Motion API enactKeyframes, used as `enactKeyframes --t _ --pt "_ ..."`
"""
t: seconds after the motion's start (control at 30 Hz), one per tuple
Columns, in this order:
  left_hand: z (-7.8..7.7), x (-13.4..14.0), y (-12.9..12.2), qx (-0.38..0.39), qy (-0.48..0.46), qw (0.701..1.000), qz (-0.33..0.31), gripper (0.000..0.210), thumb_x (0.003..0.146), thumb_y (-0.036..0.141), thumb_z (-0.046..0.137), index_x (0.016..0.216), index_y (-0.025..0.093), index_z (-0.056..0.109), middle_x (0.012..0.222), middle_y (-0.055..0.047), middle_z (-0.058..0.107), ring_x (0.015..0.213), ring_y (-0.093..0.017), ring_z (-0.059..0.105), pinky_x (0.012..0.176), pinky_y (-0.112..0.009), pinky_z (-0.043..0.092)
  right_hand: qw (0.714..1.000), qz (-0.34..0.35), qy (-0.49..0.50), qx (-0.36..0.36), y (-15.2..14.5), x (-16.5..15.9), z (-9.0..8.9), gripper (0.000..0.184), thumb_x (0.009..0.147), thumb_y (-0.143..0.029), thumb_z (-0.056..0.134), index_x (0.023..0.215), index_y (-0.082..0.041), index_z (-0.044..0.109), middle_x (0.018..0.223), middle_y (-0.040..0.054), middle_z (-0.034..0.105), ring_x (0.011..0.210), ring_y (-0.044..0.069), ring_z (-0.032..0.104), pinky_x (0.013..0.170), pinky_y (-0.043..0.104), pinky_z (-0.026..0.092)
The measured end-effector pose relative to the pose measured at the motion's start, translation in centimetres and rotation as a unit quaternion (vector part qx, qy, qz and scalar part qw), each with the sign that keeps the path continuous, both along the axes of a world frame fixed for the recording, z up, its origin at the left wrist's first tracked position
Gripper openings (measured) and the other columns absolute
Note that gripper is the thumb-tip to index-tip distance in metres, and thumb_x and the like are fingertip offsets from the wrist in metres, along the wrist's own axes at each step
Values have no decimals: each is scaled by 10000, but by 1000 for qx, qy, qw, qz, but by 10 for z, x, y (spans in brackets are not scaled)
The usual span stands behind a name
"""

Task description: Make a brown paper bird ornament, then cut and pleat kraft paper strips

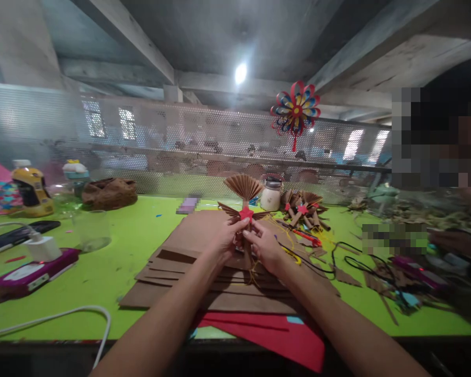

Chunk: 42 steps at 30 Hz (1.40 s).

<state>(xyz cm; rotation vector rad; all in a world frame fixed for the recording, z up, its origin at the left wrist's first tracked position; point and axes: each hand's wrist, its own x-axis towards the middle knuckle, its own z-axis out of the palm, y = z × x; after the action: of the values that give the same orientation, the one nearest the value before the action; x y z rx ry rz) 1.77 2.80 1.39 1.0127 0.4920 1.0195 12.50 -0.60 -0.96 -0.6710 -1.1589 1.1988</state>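
My left hand [228, 240] and my right hand [267, 248] are both closed on one brown paper ornament [244, 187], held upright in front of me. It has a pleated fan on top, a narrower pleated wing to each side and a red star [246, 214] at its middle. My left thumb presses just under the star. The fingers of my right hand grip the rolled stem, whose lower end shows below them. Yellow thread [253, 276] dangles beneath. Under my hands lies a stack of brown paper sheets [168, 283], with red paper [282, 343] beneath its front edge.
Similar finished-looking ornaments [303, 208] lie behind at right, near a white jar [271, 195]. Red-handled scissors [308, 238], black cable [333, 262] and paper scraps spread rightward. At left stand a clear cup [96, 230] and a purple power strip [35, 272]. Another person sits at right.
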Motion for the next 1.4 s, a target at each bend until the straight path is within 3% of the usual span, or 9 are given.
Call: enactKeyframes --t 0.17,0.33,0.47,0.57,0.8,0.9,1.07,1.2,1.4 --pt "3 -11 8 9 -21 1000 20 172 759 268 640 821 108 622 559 -9 611 384 -83 518 355 -178 389 992 98 -58 -45 -10 -2 2 404 732 -404 662 1047 -184 538 721 14 648 572 126 606 584 278 501" --pt "4 -11 12 22 -59 997 50 116 764 208 638 804 99 636 783 -88 690 707 -158 656 594 -225 522 991 87 -95 -41 -11 -5 1 375 765 -495 592 946 -177 513 610 -10 616 459 108 545 474 231 429" --pt "3 -7 7 43 -22 999 8 190 758 265 656 806 81 651 766 -104 694 708 -181 661 594 -242 525 977 -25 -209 26 -5 -1 -2 420 799 -586 469 701 -178 482 502 -31 518 425 107 473 434 225 358" --pt "4 -6 5 59 -10 998 -12 188 761 253 653 793 68 654 742 -103 694 656 -167 654 588 -239 527 933 -153 -304 114 -1 8 1 486 833 -562 407 531 -182 431 500 -13 485 486 112 458 492 235 357" --pt "6 -9 9 28 -33 999 -16 100 806 168 592 767 78 615 741 -109 691 701 -179 669 694 -296 553 836 -324 -402 185 -1 32 20 403 867 -423 406 594 -170 560 551 12 549 535 130 469 546 247 358" --pt "5 -10 10 27 -31 999 -14 81 819 153 574 816 80 607 774 -120 690 724 -179 672 671 -273 549 859 -316 -372 153 1 38 22 404 844 -457 441 574 -175 546 466 -10 490 452 115 426 474 238 334" --pt "5 -13 15 43 -16 998 41 82 819 150 574 856 88 613 791 -90 682 627 -118 643 539 -184 510 943 -134 -298 60 -3 38 22 371 788 -505 518 621 -177 561 441 -22 534 354 103 452 387 224 362" --pt "5 -18 24 38 -15 992 119 90 827 183 568 812 100 598 677 -27 645 451 -53 542 450 -156 459 958 -81 -271 37 -7 40 26 390 733 -532 583 596 -168 553 467 -12 573 375 103 493 417 233 426" --pt "6 -22 27 45 -55 986 154 168 798 285 606 773 140 525 577 21 599 503 -79 565 525 -190 474 969 -66 -234 49 -16 55 45 383 733 -511 606 580 -164 549 538 18 606 445 122 536 489 274 457"
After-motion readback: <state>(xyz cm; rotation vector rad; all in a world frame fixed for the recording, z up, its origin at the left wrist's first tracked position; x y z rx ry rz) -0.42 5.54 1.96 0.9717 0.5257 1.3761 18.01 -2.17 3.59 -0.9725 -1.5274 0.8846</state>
